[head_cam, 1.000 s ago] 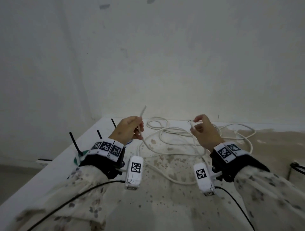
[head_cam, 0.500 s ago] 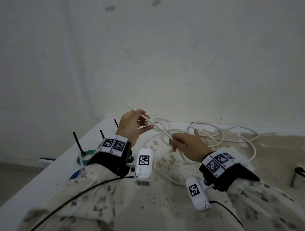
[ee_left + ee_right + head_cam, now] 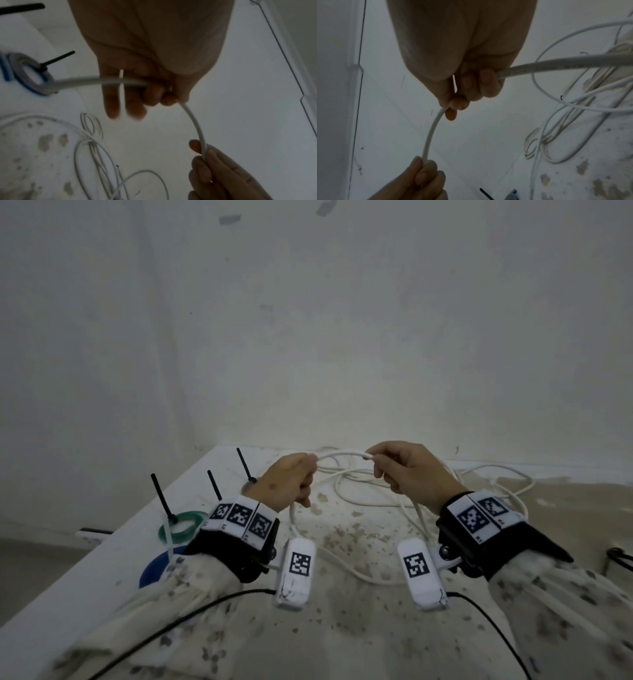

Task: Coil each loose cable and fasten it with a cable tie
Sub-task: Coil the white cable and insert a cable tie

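A long white cable (image 3: 342,454) lies in loose loops (image 3: 373,501) on the stained table (image 3: 342,628). Both hands hold a short raised span of it near the back wall. My left hand (image 3: 301,474) grips the span's left side with curled fingers, and the cable drops from the fist to the table. My right hand (image 3: 383,470) pinches the right side. In the left wrist view the cable (image 3: 193,121) arcs from my left hand (image 3: 154,97) to my right hand (image 3: 202,151). From the right wrist the cable (image 3: 431,134) runs from my right hand (image 3: 453,108) down to my left hand (image 3: 423,170).
Three coiled cables, each with an upright black tie, lie along the table's left edge: green (image 3: 178,527), blue (image 3: 154,570) and grey (image 3: 248,484). A black cable (image 3: 616,556) lies at the far right. The wall stands close behind the loops.
My hands were close together on the cable end half a second ago. They have moved apart and risen, and a short bowed span of cable now runs between them.
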